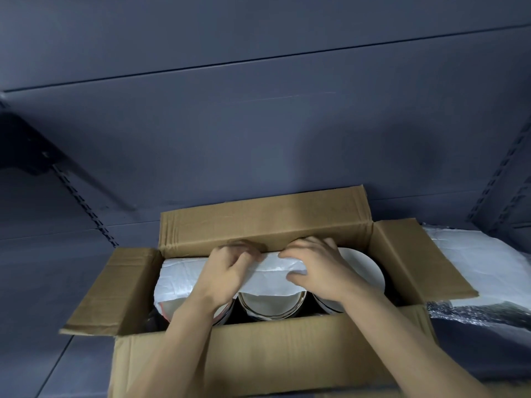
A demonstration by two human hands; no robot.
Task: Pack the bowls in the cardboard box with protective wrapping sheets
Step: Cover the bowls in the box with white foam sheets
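An open cardboard box (258, 349) stands on a dark shelf with its flaps spread. Inside it sit white bowls: one in the middle (270, 307), one on the right (365, 268), and another on the left, mostly hidden. A white wrapping sheet (184, 280) lies over the left and middle bowls. My left hand (230, 271) grips the sheet near its far edge, fingers curled. My right hand (316, 268) holds the sheet's right end, with the thumb under it and the fingers on top.
A stack of white wrapping sheets (474, 254) lies to the right of the box, with a bubble-textured piece (471, 314) in front of it. Blue-grey shelving surrounds the box, with a slotted upright (83, 208) at left and another (500, 179) at right.
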